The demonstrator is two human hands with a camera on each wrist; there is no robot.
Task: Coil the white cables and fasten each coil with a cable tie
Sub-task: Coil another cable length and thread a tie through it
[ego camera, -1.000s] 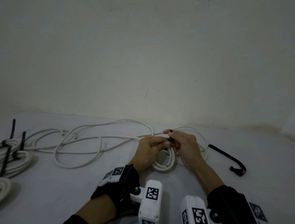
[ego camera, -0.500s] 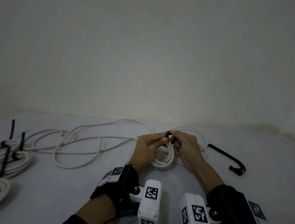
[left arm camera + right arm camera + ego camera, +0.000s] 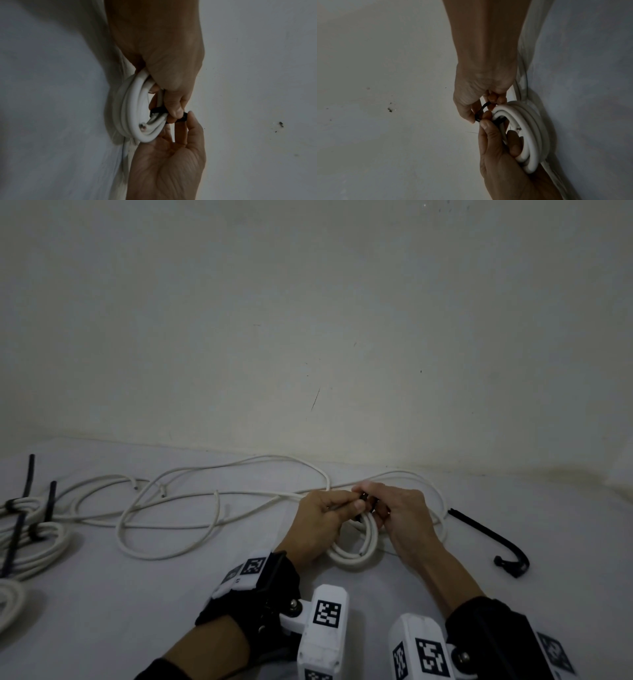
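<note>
A small white cable coil (image 3: 356, 556) stands on edge on the white surface in the head view. My right hand (image 3: 376, 508) grips the top of this coil (image 3: 133, 108), fingers through the loop and thumb pressing on a black cable tie (image 3: 158, 110) wrapped around the strands. My left hand (image 3: 356, 501) pinches the free end of the tie (image 3: 480, 112) between thumb and fingers. The cut cable end shows inside the coil (image 3: 530, 128). The tie's head is hidden by the fingers.
Loose white cable (image 3: 219, 508) sprawls in loops to the left of my hands. Tied coils (image 3: 30, 539) with black ties sticking up lie at the far left edge. A spare black cable tie (image 3: 486, 535) lies to the right. A wall rises close behind.
Both hands have stayed at the coil. The tie tip that stuck up by my right index finger is now folded down between the fingertips of both hands.
</note>
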